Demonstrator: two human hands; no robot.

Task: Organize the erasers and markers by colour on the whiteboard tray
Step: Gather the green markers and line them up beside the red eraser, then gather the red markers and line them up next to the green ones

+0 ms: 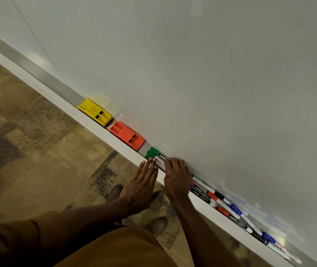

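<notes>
at frame centre, the right hand (177, 178) is curling over the green markers (154, 154) in the tray (96, 124); the left hand (141, 186) is lying spread, fingertips touching them.

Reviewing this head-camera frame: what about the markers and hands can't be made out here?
- Green markers: only the caps and one label show; both hands cover the barrels, so the count is unsure.
- Right hand: whether it grips a marker or just presses; fingertips hidden.
- Mixed markers: overlapping, count unclear.
- Far-end markers: small, blurred, partly cut off by the tray lip.
</notes>
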